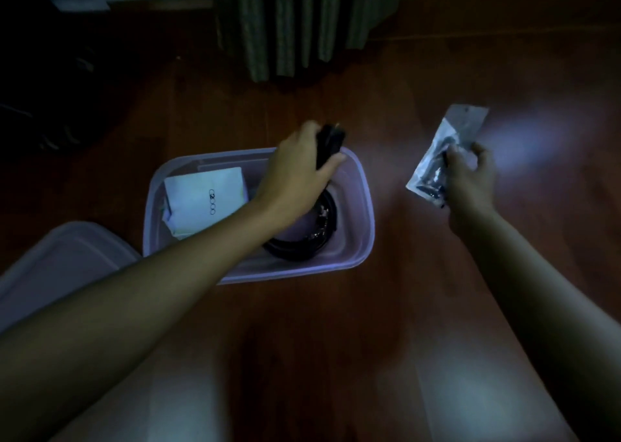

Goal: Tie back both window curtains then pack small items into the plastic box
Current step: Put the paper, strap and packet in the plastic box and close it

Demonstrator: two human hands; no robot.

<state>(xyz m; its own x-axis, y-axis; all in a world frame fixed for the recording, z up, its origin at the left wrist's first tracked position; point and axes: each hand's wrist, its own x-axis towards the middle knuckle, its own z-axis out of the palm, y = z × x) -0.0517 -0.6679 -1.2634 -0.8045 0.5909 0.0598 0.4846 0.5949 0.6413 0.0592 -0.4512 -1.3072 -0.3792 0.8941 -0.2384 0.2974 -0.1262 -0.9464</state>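
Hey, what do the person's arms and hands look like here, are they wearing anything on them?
Both forearms are bare right to the frame edges, with no sleeves showing. The left hand and right hand wear no gloves, and no watch, bracelet or ring is visible, though the dim, slightly blurred picture could hide small jewellery.

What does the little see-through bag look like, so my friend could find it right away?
Start at the translucent purple plastic box on the dark wooden floor, then look to its right. There the right hand grips a small clear plastic packet with dark pieces inside. Unlike the white paper packet and coiled black cable, it is outside the box.
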